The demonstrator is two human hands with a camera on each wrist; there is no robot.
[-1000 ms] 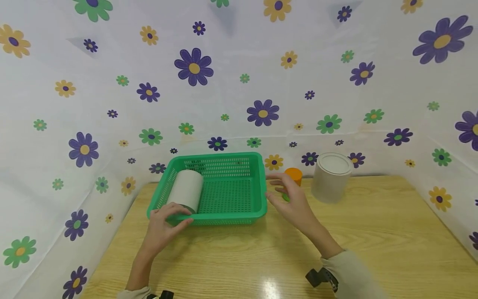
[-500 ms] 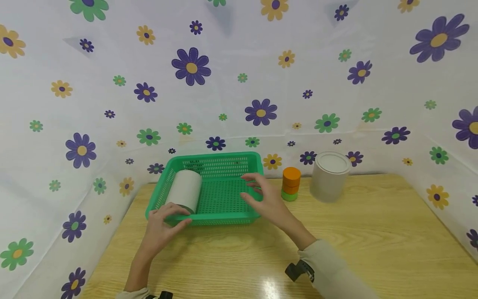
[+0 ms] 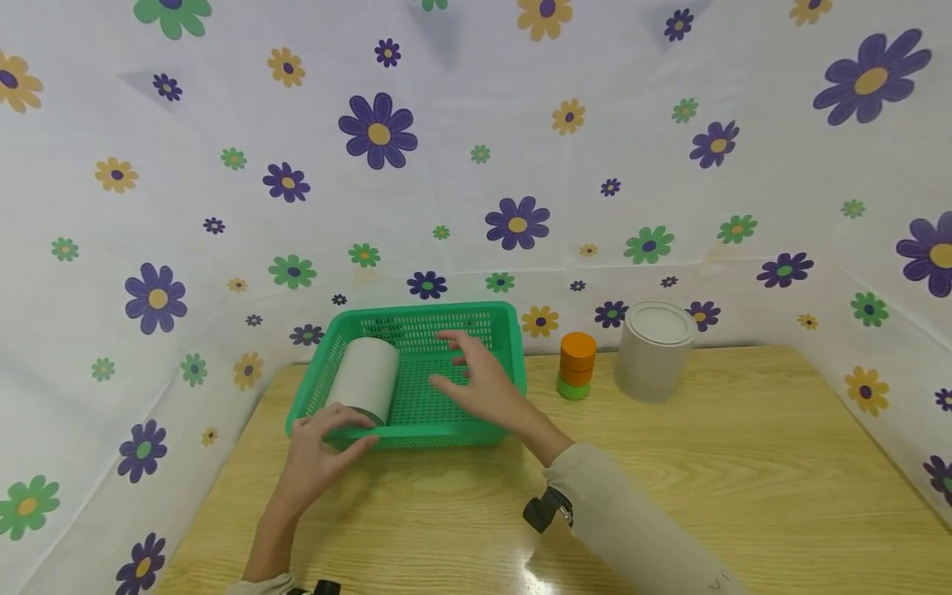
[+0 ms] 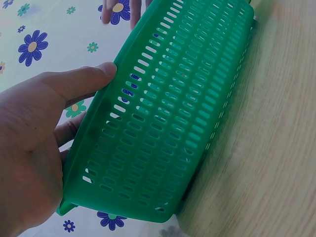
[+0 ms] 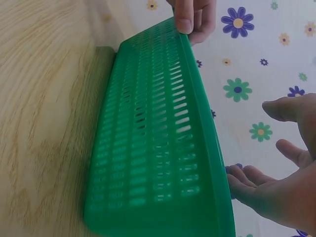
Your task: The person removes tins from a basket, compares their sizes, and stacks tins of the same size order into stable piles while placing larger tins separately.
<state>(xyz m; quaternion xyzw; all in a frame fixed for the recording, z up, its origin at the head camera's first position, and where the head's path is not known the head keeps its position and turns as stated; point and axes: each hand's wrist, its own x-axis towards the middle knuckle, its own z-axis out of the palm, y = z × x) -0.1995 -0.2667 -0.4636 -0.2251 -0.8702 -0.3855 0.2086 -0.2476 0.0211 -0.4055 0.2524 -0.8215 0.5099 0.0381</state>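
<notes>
A green plastic basket with slotted walls stands on the table. Inside, at its left side, a white cylinder lies on its side. My left hand grips the basket's near rim at the left corner; in the left wrist view its thumb presses the rim's outer side, with fingers behind. Over the basket's right half, my right hand is held with nothing in it, fingers spread and slightly bent. The right wrist view shows that hand beyond the rim, thumb and fingers apart.
Right of the basket stands a small stack of orange and green round pieces. Farther right is a white can with a rimmed lid. A flower-print sheet hangs behind the wooden table.
My right hand has moved left, from beside the orange and green stack to over the basket, uncovering the stack. The left hand has stayed on the rim.
</notes>
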